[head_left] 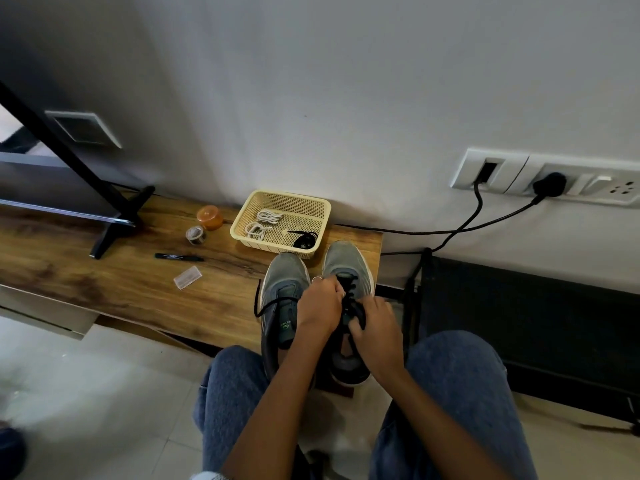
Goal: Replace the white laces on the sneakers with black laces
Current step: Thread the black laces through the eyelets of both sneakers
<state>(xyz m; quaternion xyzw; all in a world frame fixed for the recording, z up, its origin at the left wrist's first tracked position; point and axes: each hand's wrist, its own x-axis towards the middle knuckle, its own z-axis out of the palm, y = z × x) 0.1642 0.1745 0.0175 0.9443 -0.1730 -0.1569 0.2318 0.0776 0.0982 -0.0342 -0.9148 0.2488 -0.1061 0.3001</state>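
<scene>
Two grey sneakers stand side by side at the right end of the wooden bench (121, 282). The right sneaker (343, 261) carries a black lace (351, 291) through its eyelets. My left hand (320, 303) pinches that lace over the eyelets. My right hand (375, 327) grips the lace lower down near the tongue. A loose end of black lace (258, 303) trails across the left sneaker (285, 275). The cream basket (320, 211) behind the shoes holds white laces (263, 223) and a coiled black lace (304, 239).
On the bench lie a black marker (178, 257), a small clear box (187, 277), a small jar (195, 234) and an orange lid (210, 217). A black stand (114, 216) sits at left. Cables (450, 233) run from wall sockets (547, 178) at right. My knees are below.
</scene>
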